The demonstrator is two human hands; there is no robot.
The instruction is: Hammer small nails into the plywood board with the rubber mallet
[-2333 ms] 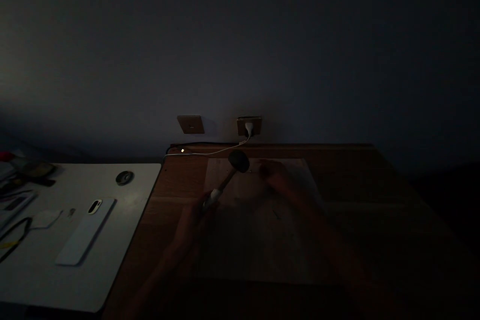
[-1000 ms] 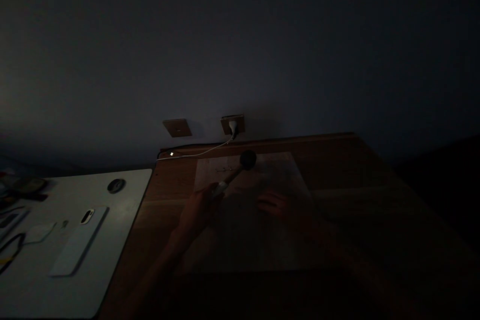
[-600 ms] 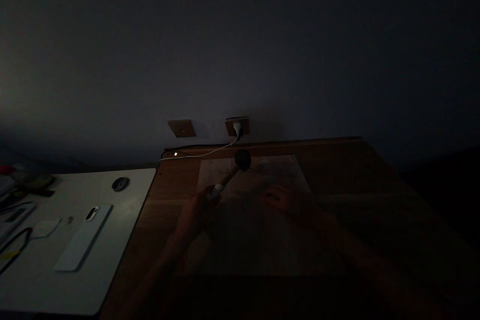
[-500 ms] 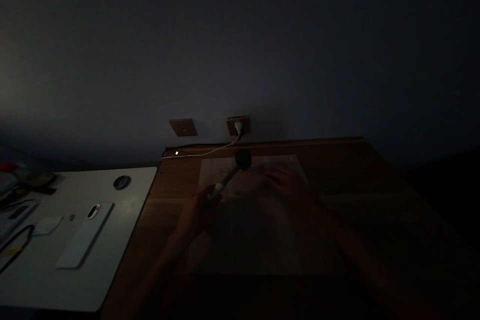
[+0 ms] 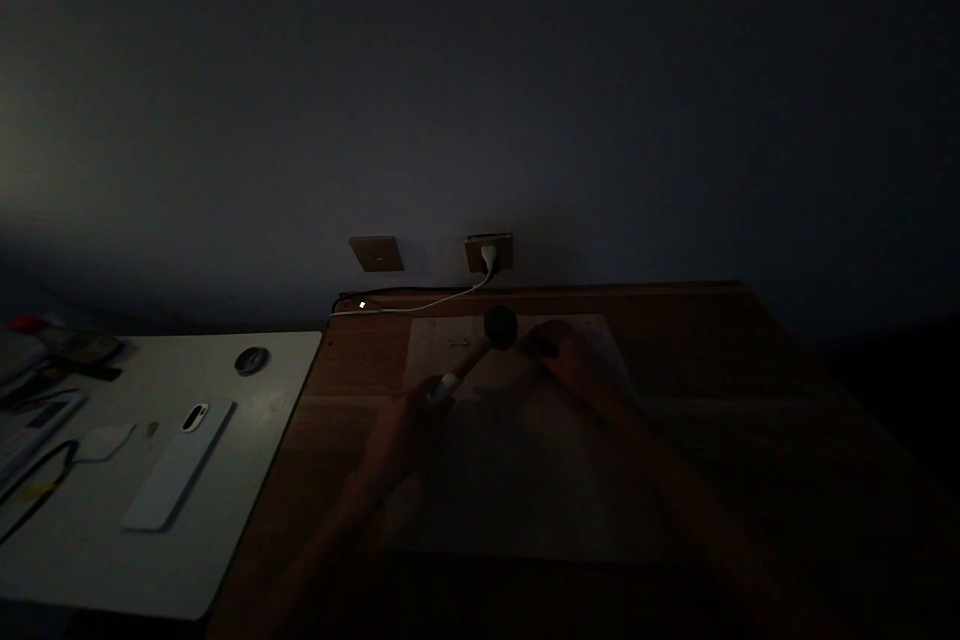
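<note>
Low light over the wooden table point(image 5: 705, 350). My left hand point(image 5: 401, 425) is clenched around the pale grip of a mallet point(image 5: 472, 357), its brown shaft slanting away from me and to the right. The dark round head sits over the far part of the pale board point(image 5: 517, 490); I cannot tell whether it touches the surface. My right hand point(image 5: 566, 355) is at the far right part of the same board, fingers bent, just right of the mallet head and apart from it. Whether those fingers grasp anything I cannot tell: too dark. A small metal piece point(image 5: 457, 343) shows left of the head, near the board's far edge.

Left side: a white table point(image 5: 232, 470) bearing a phone point(image 5: 178, 470), camera end away from me, and a dark ring point(image 5: 251, 360) beyond it. On the wall point(image 5: 600, 120), a plug point(image 5: 489, 255) sits in a socket point(image 5: 506, 252), its white cable point(image 5: 420, 306) running left along the wooden table's far edge.
</note>
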